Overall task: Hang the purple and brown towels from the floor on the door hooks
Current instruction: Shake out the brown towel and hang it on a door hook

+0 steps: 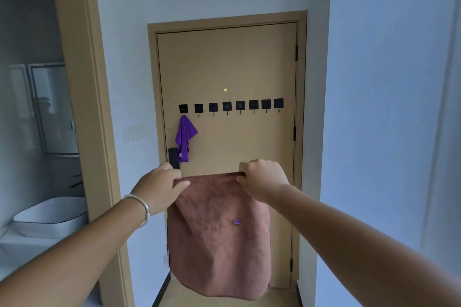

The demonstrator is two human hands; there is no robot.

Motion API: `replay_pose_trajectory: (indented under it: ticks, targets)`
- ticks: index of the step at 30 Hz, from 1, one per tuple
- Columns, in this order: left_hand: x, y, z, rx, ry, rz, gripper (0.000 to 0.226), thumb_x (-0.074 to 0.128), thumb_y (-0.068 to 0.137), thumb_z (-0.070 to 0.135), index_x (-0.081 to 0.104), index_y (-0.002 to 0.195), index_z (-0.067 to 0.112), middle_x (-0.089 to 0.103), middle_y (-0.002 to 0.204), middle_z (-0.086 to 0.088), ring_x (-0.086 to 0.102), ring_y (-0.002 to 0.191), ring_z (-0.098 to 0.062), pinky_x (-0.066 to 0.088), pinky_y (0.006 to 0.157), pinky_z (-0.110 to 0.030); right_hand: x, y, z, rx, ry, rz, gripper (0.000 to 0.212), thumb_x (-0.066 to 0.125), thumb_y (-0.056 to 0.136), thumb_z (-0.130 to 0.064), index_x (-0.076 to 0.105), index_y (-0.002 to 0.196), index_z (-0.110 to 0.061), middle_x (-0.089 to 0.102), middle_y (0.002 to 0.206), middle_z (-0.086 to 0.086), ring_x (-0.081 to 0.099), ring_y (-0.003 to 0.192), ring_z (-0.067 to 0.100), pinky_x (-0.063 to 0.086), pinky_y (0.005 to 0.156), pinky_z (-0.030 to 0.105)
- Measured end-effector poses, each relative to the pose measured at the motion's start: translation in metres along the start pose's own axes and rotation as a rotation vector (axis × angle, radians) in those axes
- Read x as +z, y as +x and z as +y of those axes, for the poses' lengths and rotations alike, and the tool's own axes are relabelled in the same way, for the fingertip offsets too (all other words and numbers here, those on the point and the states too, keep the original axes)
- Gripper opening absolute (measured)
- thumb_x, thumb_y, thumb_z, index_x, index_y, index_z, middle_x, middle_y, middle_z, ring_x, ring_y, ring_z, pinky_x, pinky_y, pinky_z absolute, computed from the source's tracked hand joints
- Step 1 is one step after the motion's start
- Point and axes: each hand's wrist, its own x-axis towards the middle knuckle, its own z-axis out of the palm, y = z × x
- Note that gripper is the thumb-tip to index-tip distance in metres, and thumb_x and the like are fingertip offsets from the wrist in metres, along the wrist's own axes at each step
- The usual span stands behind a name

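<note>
Holding the brown towel tight in my left hand and right hand; purple towel hangs already, brown still needs a hook.

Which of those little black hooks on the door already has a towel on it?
The leftmost black square hook, nearest the door's handle side. A small purple towel hangs from it; the other seven hooks in the row are bare.

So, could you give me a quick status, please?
Both hands, left and right, grip brown towel. Purple towel hung. Nothing blocking free hooks.
</note>
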Motion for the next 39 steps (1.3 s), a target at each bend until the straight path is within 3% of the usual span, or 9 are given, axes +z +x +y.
replay_pose_trajectory:
  ticks: [9, 20, 29, 34, 39]
  targets:
    - [0.057, 0.113, -0.025, 0.022, -0.057, 0.025, 0.027, 0.051, 0.092, 0.042, 0.051, 0.071, 0.025, 0.044, 0.085, 0.012, 0.049, 0.069, -0.006, 0.035, 0.058, -0.023, 0.063, 0.1, 0.053, 0.057, 0.039, 0.004, 0.022, 0.046, 0.095, -0.036, 0.059, 0.095, -0.018, 0.062, 0.088, 0.005, 0.049, 0.069, 0.027, 0.033, 0.058, 0.03]
    - [0.154, 0.262, -0.097, 0.107, -0.106, 0.022, 0.029, 0.05, 0.094, 0.038, 0.053, 0.074, 0.018, 0.047, 0.081, 0.006, 0.047, 0.069, -0.007, 0.034, 0.058, -0.025, 0.164, 0.241, 0.089, 0.094, -0.017, -0.007, 0.021, 0.044, 0.096, -0.034, 0.059, 0.095, -0.019, 0.061, 0.089, 0.003, 0.05, 0.069, 0.025, 0.034, 0.057, 0.03]
    - [0.215, 0.389, -0.183, 0.121, -0.15, 0.026, 0.03, 0.054, 0.091, 0.04, 0.051, 0.065, 0.027, 0.047, 0.082, 0.01, 0.049, 0.069, -0.007, 0.035, 0.057, -0.024, 0.253, 0.378, 0.097, 0.101, -0.022, -0.02, 0.022, 0.045, 0.096, -0.034, 0.06, 0.097, -0.019, 0.063, 0.087, 0.004, 0.058, 0.075, 0.027, 0.04, 0.057, 0.031]
    - [0.25, 0.445, -0.214, 0.108, -0.164, 0.031, 0.023, 0.054, 0.092, 0.04, 0.05, 0.069, 0.035, 0.047, 0.084, 0.012, 0.048, 0.071, -0.004, 0.032, 0.058, -0.022, 0.298, 0.437, 0.107, 0.063, 0.01, 0.016, 0.017, 0.041, 0.096, -0.025, 0.056, 0.103, -0.022, 0.062, 0.09, 0.003, 0.059, 0.079, 0.03, 0.033, 0.056, 0.032]
    - [0.293, 0.503, -0.237, 0.056, -0.133, 0.032, 0.019, 0.054, 0.092, 0.038, 0.057, 0.077, 0.027, 0.047, 0.086, 0.01, 0.049, 0.074, -0.007, 0.035, 0.061, -0.022, 0.351, 0.499, 0.129, 0.024, -0.029, 0.027, 0.019, 0.038, 0.098, -0.023, 0.055, 0.106, -0.023, 0.062, 0.093, 0.004, 0.059, 0.08, 0.032, 0.036, 0.059, 0.032]
